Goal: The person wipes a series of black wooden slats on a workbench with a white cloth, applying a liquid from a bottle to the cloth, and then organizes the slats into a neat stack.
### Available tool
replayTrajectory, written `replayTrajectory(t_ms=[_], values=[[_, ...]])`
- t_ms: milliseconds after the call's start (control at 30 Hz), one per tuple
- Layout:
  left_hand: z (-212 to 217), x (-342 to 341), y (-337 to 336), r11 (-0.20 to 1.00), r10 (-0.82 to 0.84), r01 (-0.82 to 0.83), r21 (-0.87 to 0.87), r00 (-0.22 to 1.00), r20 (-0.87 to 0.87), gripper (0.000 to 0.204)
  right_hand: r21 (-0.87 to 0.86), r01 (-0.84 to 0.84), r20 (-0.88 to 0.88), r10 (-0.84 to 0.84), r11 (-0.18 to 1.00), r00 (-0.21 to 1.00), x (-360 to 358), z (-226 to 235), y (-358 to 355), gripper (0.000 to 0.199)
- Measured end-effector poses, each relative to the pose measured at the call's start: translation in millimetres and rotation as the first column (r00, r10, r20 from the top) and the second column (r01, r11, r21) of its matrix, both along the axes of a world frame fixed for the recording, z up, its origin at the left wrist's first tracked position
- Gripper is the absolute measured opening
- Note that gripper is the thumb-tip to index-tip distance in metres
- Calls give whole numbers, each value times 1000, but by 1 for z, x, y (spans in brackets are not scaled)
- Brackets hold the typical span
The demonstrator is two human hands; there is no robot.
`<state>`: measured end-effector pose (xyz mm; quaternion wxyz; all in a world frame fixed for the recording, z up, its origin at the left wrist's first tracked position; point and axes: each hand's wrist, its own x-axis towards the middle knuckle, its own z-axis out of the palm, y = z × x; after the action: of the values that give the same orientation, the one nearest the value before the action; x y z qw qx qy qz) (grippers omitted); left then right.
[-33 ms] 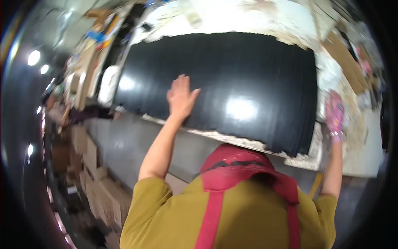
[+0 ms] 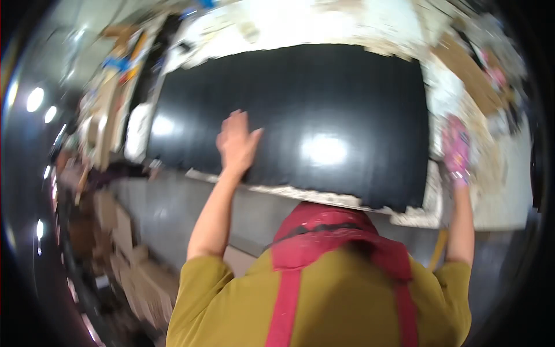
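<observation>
Likely slick, floppy black sheet (image 2: pixel 300 115), mid-frame | hold edges | my left hand (image 2: pixel 236 149): flat, thumb apart | right hand (image 2: pixel 456 144): can't tell

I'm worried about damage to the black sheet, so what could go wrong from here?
The bare left hand is on or just above the glossy black sheet, so it might leave marks.
The red apron appears close to the sheet's near edge and could rub it.
The gloved right hand is beside the sheet's right edge and might knock it.
</observation>
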<state>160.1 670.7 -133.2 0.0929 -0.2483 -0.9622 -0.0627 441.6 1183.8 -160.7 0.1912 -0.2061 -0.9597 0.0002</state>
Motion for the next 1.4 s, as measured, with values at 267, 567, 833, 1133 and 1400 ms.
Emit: replayTrajectory(t_ms=[267, 567, 833, 1133, 1400], values=[[-25, -10, -31, 991, 80, -75, -107, 996, 49, 63, -79, -73, -9, 72, 994, 997, -15, 16, -17, 52], [59, 126, 132, 693, -710, 604, 393, 667, 227, 49, -236, -264, 543, 352, 935, 762, 7, 75, 26, 114], [25, 244, 259, 385, -911, 922, 36, 374, 174, 43, -212, -388, 514, 440, 897, 736, 11, 65, 46, 116], [17, 251, 259, 509, -854, 858, 71, 492, 171, 29, -294, -271, 568, 396, 916, 722, 88, 71, 133, 112], [-8, 250, 257, 420, -905, 872, 252, 423, 45, 24, -257, -157, 874, 299, 954, 382, 37, 114, 174, 101]])
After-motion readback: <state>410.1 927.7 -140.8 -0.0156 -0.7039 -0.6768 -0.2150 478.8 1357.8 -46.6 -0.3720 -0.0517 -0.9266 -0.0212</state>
